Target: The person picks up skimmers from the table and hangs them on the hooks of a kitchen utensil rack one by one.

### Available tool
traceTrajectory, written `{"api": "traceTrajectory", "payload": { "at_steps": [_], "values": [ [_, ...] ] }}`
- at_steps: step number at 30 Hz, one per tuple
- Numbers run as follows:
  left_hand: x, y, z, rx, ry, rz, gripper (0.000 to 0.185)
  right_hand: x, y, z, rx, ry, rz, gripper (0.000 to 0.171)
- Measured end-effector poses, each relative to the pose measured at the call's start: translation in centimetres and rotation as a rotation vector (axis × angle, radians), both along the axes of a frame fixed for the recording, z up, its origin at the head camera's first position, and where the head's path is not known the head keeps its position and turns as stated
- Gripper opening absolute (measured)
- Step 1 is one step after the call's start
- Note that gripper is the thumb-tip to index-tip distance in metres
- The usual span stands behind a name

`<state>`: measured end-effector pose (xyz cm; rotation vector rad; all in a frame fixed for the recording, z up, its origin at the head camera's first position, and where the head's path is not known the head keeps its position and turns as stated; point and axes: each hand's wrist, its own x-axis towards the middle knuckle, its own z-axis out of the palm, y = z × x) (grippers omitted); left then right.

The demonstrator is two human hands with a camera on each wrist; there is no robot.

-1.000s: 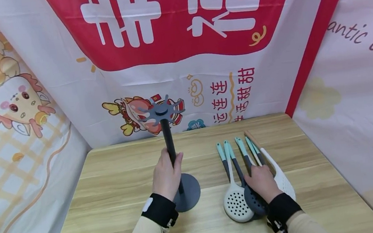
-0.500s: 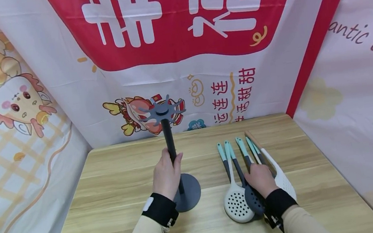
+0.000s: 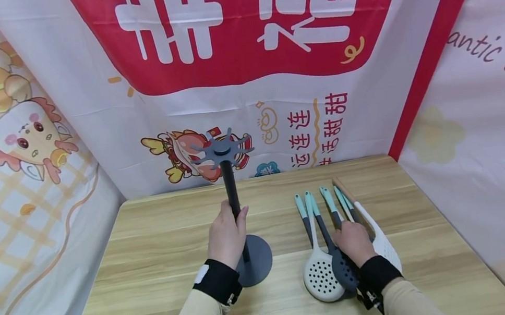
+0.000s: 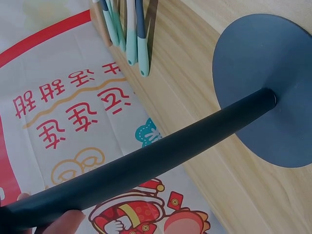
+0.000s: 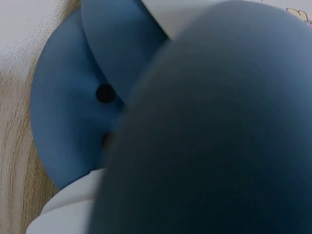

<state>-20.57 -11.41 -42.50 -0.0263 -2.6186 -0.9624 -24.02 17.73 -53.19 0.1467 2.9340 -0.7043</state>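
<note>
A dark grey utensil stand [image 3: 231, 186] with a ring of hooks on top and a round base [image 3: 256, 262] stands upright on the table. My left hand [image 3: 226, 234] grips its pole, also seen with the thumb in the left wrist view. At the right, my right hand [image 3: 355, 242] has its fingers curled at a dark utensil with a teal handle [image 3: 328, 199]. A blurred dark utensil head [image 5: 219, 126] fills much of the right wrist view. Beside the hand lie a pale skimmer [image 3: 322, 276], a dark skimmer [image 3: 344, 271] and a white slotted turner [image 3: 384, 246] with a wooden handle.
The wooden table [image 3: 164, 284] meets a printed cloth backdrop [image 3: 263, 88] along its far edge. Cloth hangs also at the left [image 3: 28, 216] and right [image 3: 474, 151]. Further teal handles [image 3: 301, 206] lie close together in the utensil group.
The view has shifted slightly. The right hand has turned and shifted a little at the utensils. The left hand keeps its grip on the stand, which leans and stands as before.
</note>
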Motion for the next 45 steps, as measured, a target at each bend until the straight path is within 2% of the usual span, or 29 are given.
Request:
{"api": "traceTrajectory", "payload": {
  "at_steps": [10, 16, 26, 45],
  "values": [
    [-0.1, 0.0, -0.1, -0.025, 0.001, -0.003, 0.036, -0.1, 0.7, -0.3, -0.136, -0.029, -0.030, 0.022],
    [-0.2, -0.1, -0.2, -0.030, -0.004, -0.013, 0.037, -0.2, 1.0, -0.4, -0.133, -0.043, -0.039, 0.022],
    [-0.2, -0.2, -0.1, -0.035, -0.003, -0.024, 0.036, -0.1, 1.1, 0.6, -0.145, -0.040, -0.066, 0.037],
    [-0.2, -0.4, -0.3, -0.035, 0.027, -0.030, 0.035, 0.3, 0.4, 2.9, -0.146, -0.019, -0.058, 0.037]
  ]
}}
